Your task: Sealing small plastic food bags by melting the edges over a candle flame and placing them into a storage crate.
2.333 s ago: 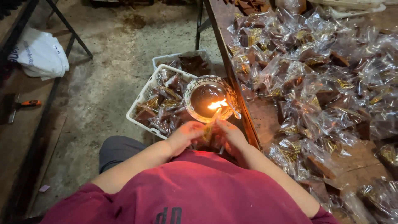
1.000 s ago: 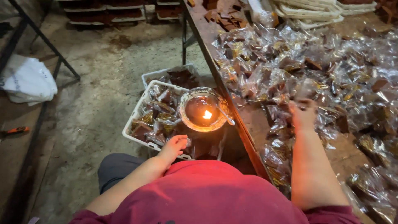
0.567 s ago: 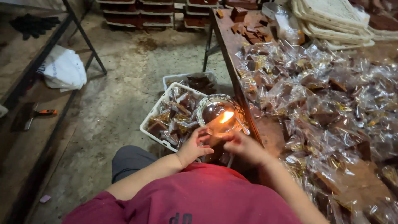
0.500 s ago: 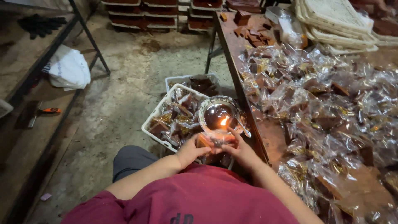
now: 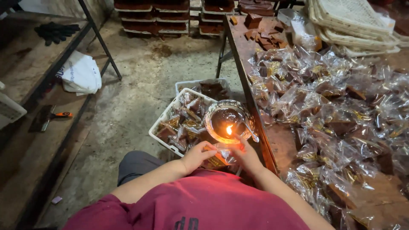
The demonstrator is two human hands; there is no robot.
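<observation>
Clear packet (image 5: 219, 158) pinched between left hand (image 5: 197, 156) and right hand (image 5: 246, 156), both closed on it. Flame bowl (image 5: 228, 124) at 12 o'clock, just beyond.

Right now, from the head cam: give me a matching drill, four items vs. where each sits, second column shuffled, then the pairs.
Items:
1. clear packet
2. flame
3. white basket
4. black gloves

Places:
A. on the shelf at far left
B. inside the glass bowl
C. on the floor beside the table, full of wrapped pieces
D. between the left hand and right hand, just under the bowl

Pairs: 1-D, 2-B, 3-C, 4-A
</observation>
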